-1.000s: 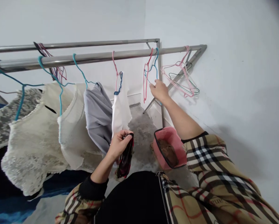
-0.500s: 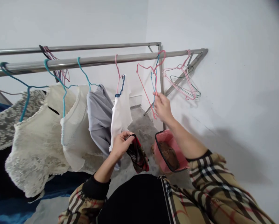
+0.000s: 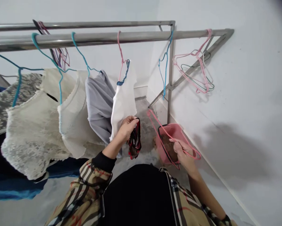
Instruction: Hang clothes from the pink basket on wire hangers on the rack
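Observation:
My left hand is closed on a small dark red and black patterned garment, which hangs below the fingers; its exact kind is unclear. Right behind that hand hangs a white top with a blue neck trim, on a pink hanger. My right hand grips a coral-pink wire hanger, held slanting over a pink basket on the floor. Something brown lies inside the basket, partly hidden by the hanger and hand.
A metal rail crosses in front of me, its frame meeting the wall at right. A blue hanger and several pink and green hangers hang at its right end. Grey and cream lace tops hang at left.
My right hand has taken the coral-pink hanger away from the rail, bringing it down and to the right, above the basket. My left hand still holds the patterned garment. The view has tilted slightly downward.

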Demonstrator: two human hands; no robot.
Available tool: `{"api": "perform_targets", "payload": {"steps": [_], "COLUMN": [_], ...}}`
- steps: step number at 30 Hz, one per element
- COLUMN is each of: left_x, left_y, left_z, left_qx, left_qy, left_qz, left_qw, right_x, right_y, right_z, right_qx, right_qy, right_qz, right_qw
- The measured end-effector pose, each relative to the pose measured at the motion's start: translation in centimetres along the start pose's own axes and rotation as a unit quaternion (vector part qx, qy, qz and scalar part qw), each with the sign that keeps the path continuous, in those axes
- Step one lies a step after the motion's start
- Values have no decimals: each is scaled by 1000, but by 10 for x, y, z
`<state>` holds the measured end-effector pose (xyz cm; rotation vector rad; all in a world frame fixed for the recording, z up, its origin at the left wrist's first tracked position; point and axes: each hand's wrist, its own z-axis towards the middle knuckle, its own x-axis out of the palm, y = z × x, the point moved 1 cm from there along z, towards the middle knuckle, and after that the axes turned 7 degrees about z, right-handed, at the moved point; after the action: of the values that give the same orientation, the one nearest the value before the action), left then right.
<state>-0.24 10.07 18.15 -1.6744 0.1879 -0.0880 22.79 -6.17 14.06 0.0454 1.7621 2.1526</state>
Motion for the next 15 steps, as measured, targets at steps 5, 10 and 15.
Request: {"api": "perform_targets", "payload": {"steps": [5, 10, 15], "left_x": [1, -4, 5], "left_y": [5, 1, -1], "left_z": [8, -2, -21], "left_qx": [-1, 105, 231], "left_qy": [-13, -8, 34], "left_qz": [-40, 101, 288], "left_qw": [999, 989, 929], "right_x": [-11, -4, 23], "right_y": [18, 28, 34], "right_z": [-15, -10, 14], "right_qx": [50, 56, -22], "right_qy": [82, 118, 119], "right_qz": [-13, -40, -84], "right_qw": [995, 991, 989]}}
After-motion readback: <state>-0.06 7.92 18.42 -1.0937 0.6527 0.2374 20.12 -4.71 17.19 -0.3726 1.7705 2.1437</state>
